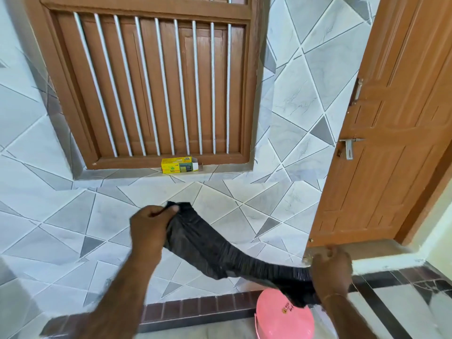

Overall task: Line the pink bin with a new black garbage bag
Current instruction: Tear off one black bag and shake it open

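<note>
Both hands gripped the black bag, its length stretched from the raised left hand down to the right hand, which was nearer the pink bin on the floor below

Tiled wall in white and grey angular shapes. Brown wooden window with pale vertical bars, shutters closed, a small yellow box on its sill. Wooden door ajar at right, metal latch. Dark brick-pattern skirting below; daylight-bright.

Crinkled thin plastic bag — matt; glossy pink bin; grained wooden door
</note>
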Available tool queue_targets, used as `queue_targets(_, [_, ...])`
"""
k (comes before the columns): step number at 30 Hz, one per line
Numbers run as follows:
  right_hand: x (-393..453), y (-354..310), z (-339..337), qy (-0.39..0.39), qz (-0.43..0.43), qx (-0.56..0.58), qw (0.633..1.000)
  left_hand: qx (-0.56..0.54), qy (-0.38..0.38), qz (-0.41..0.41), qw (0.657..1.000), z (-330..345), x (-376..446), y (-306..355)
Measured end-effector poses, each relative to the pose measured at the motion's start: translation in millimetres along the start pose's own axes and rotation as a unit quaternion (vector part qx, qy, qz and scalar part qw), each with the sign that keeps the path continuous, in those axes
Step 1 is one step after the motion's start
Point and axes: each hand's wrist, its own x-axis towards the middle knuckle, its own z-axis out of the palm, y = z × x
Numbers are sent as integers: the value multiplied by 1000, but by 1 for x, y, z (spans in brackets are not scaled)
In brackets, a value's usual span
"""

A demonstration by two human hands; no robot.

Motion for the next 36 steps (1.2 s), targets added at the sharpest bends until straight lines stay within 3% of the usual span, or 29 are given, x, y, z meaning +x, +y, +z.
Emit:
queue_targets(1, [-19, -25, -1, -19, -50, 60, 997, 11, -25, -1, 1000, 13, -13, -2])
queue_targets(3, [-56, -74, -2, -153, -95, 165, 970, 29, -73, -16, 997, 40, -38, -5])
queue_targets(5, [-80, -106, 1, -314, -45, 254, 914, 18, -140, -36, 989, 63, -60, -7])
queue_targets(7, [-83, -117, 0, -385, -12, 298, 873, -10, -207, -69, 976, 80, -79, -8])
queue_targets(10, [-63, -107, -8, -380, 39, 372, 846, -27, -259, -89, 961, 97, -93, -7])
queue_targets(14, [-27, -77, -15, -373, 43, 349, 859, -46, -306, -105, 945, 114, -101, -8])
queue_targets(18, [9, -47, -16, -266, 91, 360, 890, -124, -191, -156, 961, 132, -104, -11])
queue_targets(21, [26, -18, -11, -210, 157, 340, 903, -226, -121, -206, 944, 137, -99, -14])
queue_targets(22, [28, -8, -9, -186, 133, 278, 933, -232, -121, -204, 944, 140, -100, -15])
queue_targets(24, [25, 1, -9, -93, -16, 113, 989, -207, -144, -186, 949, 146, -102, -14])
queue_targets(26, [24, -7, -17, -37, -206, 92, 974, -153, -168, -160, 961, 153, -105, -12])
queue_targets(28, [24, -29, -27, -136, -299, 110, 938, -105, -195, -135, 966, 157, -107, -8])
queue_targets(30, [22, -43, -27, -283, -322, 91, 899, -73, -233, -102, 964, 157, -107, -6])
queue_targets(31, [19, -47, -24, -320, -328, 69, 886, -56, -249, -84, 963, 155, -107, -6])
queue_targets(34, [13, -55, -23, -340, -324, 31, 882, 19, -261, -30, 965, 150, -107, -4])
queue_targets(36, [9, -53, -20, -325, -249, 71, 910, 34, -228, -17, 973, 147, -107, -4])
